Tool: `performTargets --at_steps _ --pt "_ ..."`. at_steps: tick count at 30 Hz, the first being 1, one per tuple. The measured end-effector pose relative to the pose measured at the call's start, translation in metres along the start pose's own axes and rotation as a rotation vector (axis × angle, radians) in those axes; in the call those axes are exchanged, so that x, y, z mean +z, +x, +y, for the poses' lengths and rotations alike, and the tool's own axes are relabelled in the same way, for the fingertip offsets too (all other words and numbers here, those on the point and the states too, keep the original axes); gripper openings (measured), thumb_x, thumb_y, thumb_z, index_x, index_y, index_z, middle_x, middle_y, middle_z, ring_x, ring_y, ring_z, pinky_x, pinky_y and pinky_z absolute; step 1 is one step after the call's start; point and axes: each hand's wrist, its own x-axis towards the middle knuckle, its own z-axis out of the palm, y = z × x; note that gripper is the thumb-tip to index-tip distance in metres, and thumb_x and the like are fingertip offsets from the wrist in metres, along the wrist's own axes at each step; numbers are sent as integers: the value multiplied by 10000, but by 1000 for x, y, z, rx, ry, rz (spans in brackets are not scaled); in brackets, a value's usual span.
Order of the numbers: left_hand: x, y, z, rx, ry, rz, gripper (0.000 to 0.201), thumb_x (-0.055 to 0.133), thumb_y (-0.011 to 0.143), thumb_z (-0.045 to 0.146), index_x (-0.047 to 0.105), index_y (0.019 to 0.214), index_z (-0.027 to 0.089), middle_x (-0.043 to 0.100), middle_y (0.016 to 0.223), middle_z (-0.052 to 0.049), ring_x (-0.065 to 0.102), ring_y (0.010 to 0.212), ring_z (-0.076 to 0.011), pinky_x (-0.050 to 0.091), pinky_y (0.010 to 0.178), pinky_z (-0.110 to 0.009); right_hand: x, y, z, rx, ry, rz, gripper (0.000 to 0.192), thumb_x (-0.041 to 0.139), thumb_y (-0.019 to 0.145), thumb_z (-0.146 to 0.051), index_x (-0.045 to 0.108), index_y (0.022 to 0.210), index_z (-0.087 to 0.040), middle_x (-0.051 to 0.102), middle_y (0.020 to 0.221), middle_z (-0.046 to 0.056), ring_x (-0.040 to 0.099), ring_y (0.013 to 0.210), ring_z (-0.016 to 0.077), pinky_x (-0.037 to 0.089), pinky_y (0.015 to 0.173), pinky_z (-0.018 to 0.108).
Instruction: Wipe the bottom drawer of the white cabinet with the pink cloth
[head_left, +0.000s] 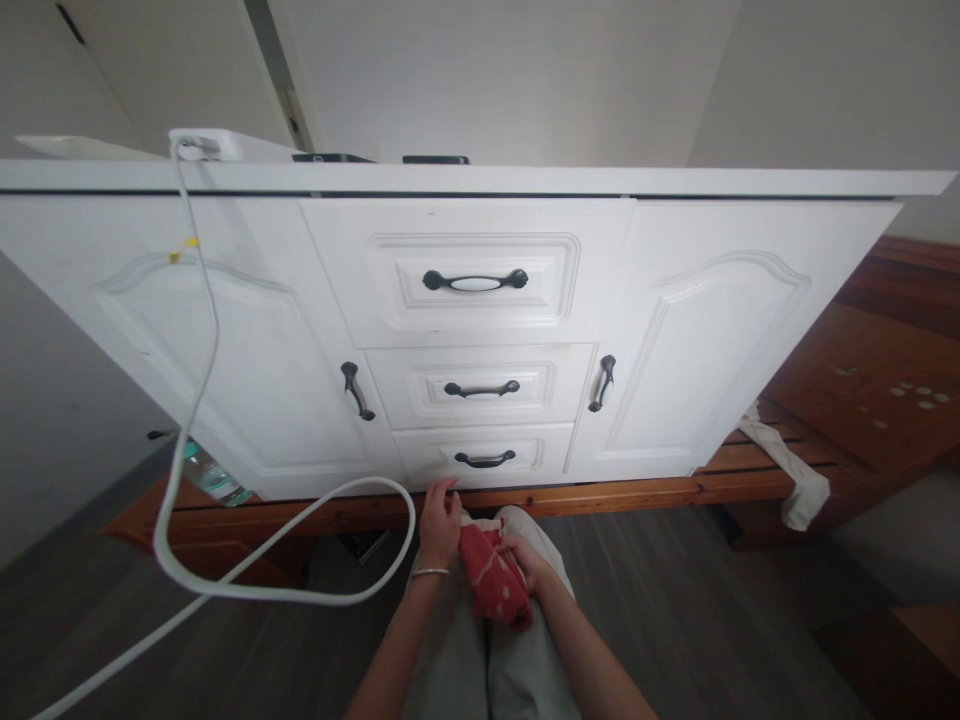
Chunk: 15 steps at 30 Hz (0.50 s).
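Observation:
My right hand is closed on a red cloth with pale markings and a whitish end. The cloth hangs bunched over my lap, and whether it is a sock or a rag I cannot make out. To the left of it, my left hand has its fingers stretched toward the bottom drawer, beside the cloth and holding nothing I can see. Contact between those fingertips and the cabinet is unclear. A bracelet circles my left wrist.
A white cabinet with dark handles stands on a wooden bench. A thick white cable loops across the left side from a white power strip on top. A bottle lies at left; a white sock hangs at right.

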Motion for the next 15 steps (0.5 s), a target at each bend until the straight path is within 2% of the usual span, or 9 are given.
performTargets --at_steps 3,5,8,11,15 --pt "12 16 6 84 -23 -86 383 430 961 289 557 1310 193 564 1308 -116 618 777 -134 527 893 -354 1 0 -2 89 149 -93 258 456 737 -295 695 793 -215 755 855 96 695 920 260 506 793 357" --pt "22 17 3 86 -25 -149 417 458 950 278 529 1354 205 556 1315 -111 610 770 -121 524 884 -337 2 -1 -3 117 182 -87 290 437 735 -279 705 820 -209 757 861 96 694 934 260 508 787 355" --pt "33 9 -5 -7 -43 -285 583 466 929 255 363 1501 214 646 1056 -42 618 738 -125 511 806 -283 3 -1 -5 128 212 -76 301 439 737 -264 716 842 -212 756 837 86 698 923 259 512 770 352" --pt "32 3 -7 -51 -2 -370 685 446 933 259 210 1576 238 640 846 24 626 726 -139 470 760 -255 3 -1 -5 135 237 -78 274 463 739 -261 717 835 -221 752 792 71 700 899 260 509 749 346" --pt "22 18 3 -72 141 -412 648 462 921 245 295 1545 290 687 894 7 648 769 -157 429 721 -254 2 1 -3 127 271 -131 261 470 741 -279 711 817 -212 752 791 79 696 883 266 505 743 343"
